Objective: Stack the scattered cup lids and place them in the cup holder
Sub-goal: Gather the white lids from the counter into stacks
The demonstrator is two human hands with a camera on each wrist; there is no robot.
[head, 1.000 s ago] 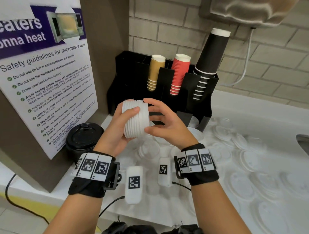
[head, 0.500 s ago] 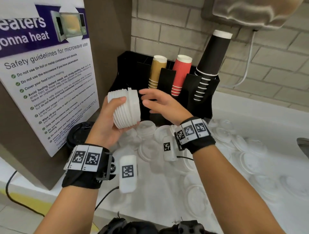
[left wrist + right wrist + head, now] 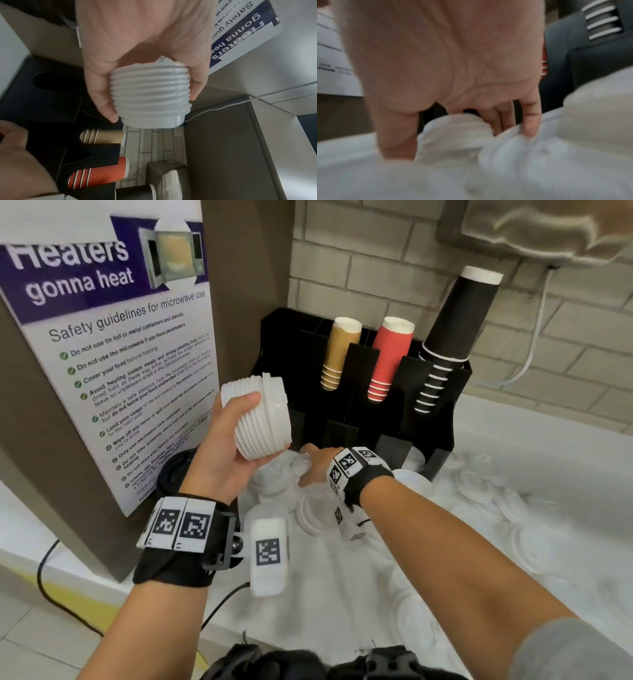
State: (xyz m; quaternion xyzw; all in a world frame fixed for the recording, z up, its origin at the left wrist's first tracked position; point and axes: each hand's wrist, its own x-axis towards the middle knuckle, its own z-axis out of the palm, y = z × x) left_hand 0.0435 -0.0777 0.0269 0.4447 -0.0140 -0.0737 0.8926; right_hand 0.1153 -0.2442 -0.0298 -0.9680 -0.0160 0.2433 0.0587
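Note:
My left hand [image 3: 263, 428] grips a stack of white cup lids [image 3: 260, 419] lying sideways in the air, thumb on top and fingers underneath, in front of the black cup holder [image 3: 428, 392]. In the left wrist view the left hand [image 3: 154, 105] wraps the same ribbed stack [image 3: 149, 97]. My right hand [image 3: 310, 460] reaches down to the loose white lids [image 3: 479, 491] on the counter at the holder's foot. In the blurred right wrist view the right hand [image 3: 462, 135] has its thumb and straight fingers on either side of one lid [image 3: 455, 129].
The holder carries tan cups [image 3: 339, 354], red cups [image 3: 387, 361] and black cups [image 3: 455, 337]. A microwave safety poster [image 3: 113, 364] covers the panel on the left, with a black-lidded cup [image 3: 173, 470] below it. A towel dispenser [image 3: 548, 231] hangs top right.
My right hand left the stack and dropped to the lids on the counter. My left hand lifted the stack slightly and now holds it alone.

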